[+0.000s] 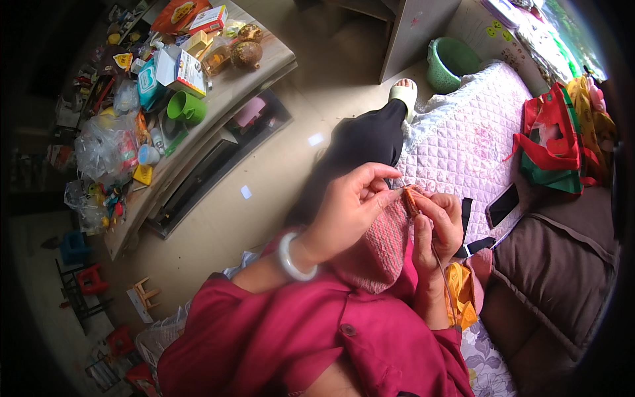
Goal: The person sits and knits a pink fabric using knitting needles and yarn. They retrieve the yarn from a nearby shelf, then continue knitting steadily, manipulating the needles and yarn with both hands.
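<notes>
A piece of pink and grey knitting (pixel 382 248) hangs from my hands over my lap. My left hand (pixel 354 203), with a pale bangle (pixel 292 258) on its wrist, pinches the work near the tip of a thin needle (pixel 403 181). Opposite it, my right hand (pixel 439 223) grips the stitched edge (pixel 411 201), where orange-brown loops are bunched on the needle. A thin brown cord or cable (pixel 440 263) runs down from my right hand along the forearm. Beside that forearm lies a yellow-orange bag (pixel 460 293).
A quilted pink cover (pixel 456 154) bears a phone (pixel 503 205), black straps (pixel 478 246) and a red and green bag (pixel 550 144). At right is a brown cushion (pixel 555 278). A cluttered table (pixel 273 54) stands at left; a green basket (pixel 451 64) is on the floor.
</notes>
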Demonstrator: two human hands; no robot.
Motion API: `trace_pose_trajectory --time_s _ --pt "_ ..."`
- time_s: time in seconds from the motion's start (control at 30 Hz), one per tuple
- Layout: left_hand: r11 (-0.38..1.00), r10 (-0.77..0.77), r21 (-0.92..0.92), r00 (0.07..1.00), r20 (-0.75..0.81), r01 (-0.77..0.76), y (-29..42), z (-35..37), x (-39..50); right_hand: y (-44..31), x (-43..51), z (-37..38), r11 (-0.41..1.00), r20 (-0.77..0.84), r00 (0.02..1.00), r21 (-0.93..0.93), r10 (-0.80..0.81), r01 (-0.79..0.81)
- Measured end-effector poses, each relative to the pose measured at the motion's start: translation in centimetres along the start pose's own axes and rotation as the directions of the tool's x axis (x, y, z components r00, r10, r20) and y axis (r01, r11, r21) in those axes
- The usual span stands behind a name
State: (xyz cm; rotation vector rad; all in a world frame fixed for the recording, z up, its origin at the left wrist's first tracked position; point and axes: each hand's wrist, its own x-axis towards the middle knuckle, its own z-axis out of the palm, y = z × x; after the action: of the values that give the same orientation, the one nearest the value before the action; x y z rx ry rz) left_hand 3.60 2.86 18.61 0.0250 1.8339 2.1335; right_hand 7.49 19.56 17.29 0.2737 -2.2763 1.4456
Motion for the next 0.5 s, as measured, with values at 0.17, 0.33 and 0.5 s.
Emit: trace_pose_trajectory --time_s 0.17,0.33,0.5 --pt "0.956 0.198 0.202 0.977 0.083 -0.211 0.4 -0.9 0.5 -0.1 0.0 -0.6 0.989 0.079 0.994 0.128 0.070 -0.080" --pt "0.978 -0.130 -0.126 0.956 0.263 0.168 0.5 -1.3 0.5 0.7 0.3 -0.7 0.850 0.202 0.970 0.479 0.137 -0.219" --pt "0.998 -0.022 -0.057 0.971 0.239 0.037 0.1 -0.7 0.2 1.1 0.1 -0.2 0.952 0.069 0.996 0.295 0.058 -0.076"
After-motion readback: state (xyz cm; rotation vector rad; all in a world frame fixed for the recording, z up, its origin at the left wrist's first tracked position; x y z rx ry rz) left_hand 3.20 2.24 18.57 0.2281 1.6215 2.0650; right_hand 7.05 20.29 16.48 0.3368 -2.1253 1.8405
